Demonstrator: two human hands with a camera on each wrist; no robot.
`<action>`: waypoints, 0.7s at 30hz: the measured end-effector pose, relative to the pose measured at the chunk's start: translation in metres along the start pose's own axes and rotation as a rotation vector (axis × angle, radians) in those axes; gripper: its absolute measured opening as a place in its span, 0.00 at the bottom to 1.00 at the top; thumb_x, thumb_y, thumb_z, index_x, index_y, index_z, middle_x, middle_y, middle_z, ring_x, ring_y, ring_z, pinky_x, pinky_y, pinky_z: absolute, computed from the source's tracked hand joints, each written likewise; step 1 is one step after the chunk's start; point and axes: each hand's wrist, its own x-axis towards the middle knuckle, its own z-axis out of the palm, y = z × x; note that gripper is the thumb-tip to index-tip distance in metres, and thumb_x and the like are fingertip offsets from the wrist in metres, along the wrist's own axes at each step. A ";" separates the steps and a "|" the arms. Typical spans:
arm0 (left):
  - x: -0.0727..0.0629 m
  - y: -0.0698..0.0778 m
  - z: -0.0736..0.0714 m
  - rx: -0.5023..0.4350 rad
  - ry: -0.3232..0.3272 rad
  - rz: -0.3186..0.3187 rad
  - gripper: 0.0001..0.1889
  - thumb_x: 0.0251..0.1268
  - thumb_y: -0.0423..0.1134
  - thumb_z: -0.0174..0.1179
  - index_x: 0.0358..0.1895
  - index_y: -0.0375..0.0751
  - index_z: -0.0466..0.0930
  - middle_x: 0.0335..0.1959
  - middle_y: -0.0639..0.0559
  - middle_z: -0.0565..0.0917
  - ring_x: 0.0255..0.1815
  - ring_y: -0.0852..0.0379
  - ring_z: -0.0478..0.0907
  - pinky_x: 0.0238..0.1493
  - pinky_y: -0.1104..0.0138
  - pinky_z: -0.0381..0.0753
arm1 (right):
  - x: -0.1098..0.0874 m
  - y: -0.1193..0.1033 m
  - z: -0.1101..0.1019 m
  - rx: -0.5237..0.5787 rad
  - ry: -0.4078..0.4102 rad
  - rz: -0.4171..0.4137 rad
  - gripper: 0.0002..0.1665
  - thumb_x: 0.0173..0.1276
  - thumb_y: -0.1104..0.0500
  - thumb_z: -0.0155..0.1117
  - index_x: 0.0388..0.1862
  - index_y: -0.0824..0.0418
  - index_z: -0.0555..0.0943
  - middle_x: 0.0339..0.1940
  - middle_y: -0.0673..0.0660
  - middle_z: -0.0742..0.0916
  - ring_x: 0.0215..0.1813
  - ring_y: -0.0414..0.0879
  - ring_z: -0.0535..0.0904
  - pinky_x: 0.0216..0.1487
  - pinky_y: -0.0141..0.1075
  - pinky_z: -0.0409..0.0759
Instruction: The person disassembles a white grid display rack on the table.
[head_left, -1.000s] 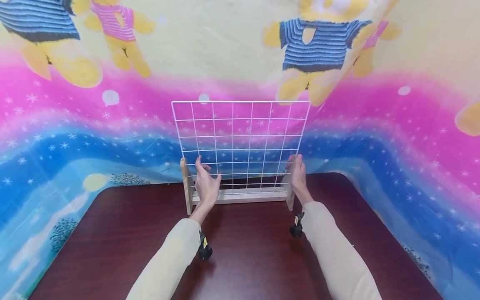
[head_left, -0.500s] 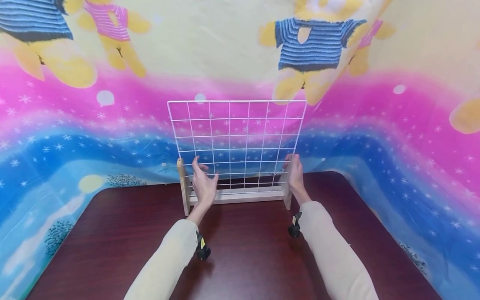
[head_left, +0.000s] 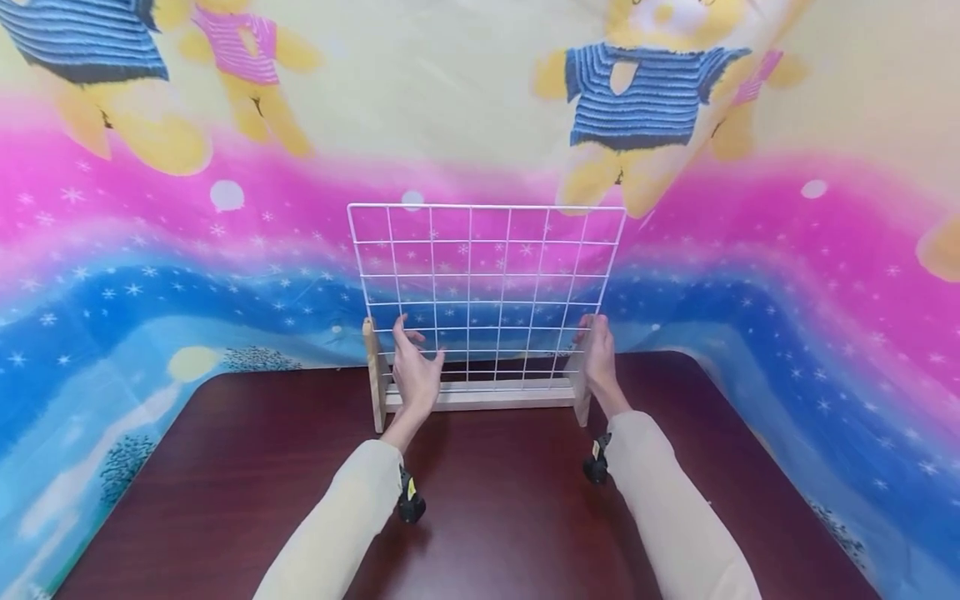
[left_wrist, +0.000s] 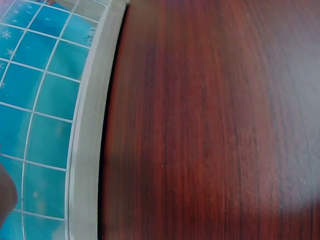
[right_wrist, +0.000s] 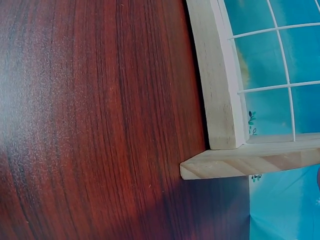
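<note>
Left grip (head_left: 417, 373): fingers apart | Right grip (head_left: 601, 357): clamped round pale upright wooden post (head_left: 581, 411) | We should keep white rectangular wire grid (head_left: 469, 275) between them level

The head camera looks forward and down from the person's side of the bench (head_left: 510, 483), far enough back to frame the whole wire grid (head_left: 470, 275) and the patterned cloth (head_left: 465, 100) behind it. Both wrist cameras sit much nearer, low over the bench, their pictures turned sideways in opposite directions. The left one faces along the wooden rail (left_wrist: 87, 130), which runs up its left side; the right one sees that rail upper right, above the right end piece (right_wrist: 240, 165). All three share rail, grid, bench and cloth.
</note>
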 end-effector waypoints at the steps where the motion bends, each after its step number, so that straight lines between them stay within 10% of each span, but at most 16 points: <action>1: 0.001 0.000 0.000 0.008 0.003 0.001 0.47 0.48 0.31 0.74 0.71 0.45 0.55 0.41 0.51 0.76 0.35 0.48 0.78 0.33 0.56 0.74 | 0.000 -0.001 0.001 0.004 -0.005 -0.004 0.29 0.81 0.56 0.25 0.41 0.81 0.66 0.31 0.71 0.73 0.36 0.57 0.73 0.48 0.46 0.69; 21: 0.001 0.005 0.003 0.031 0.068 -0.034 0.41 0.45 0.32 0.76 0.63 0.46 0.61 0.37 0.52 0.79 0.29 0.46 0.76 0.30 0.54 0.71 | 0.001 -0.001 -0.002 -0.005 -0.033 -0.002 0.30 0.81 0.57 0.25 0.47 0.85 0.65 0.36 0.81 0.71 0.34 0.46 0.73 0.50 0.52 0.66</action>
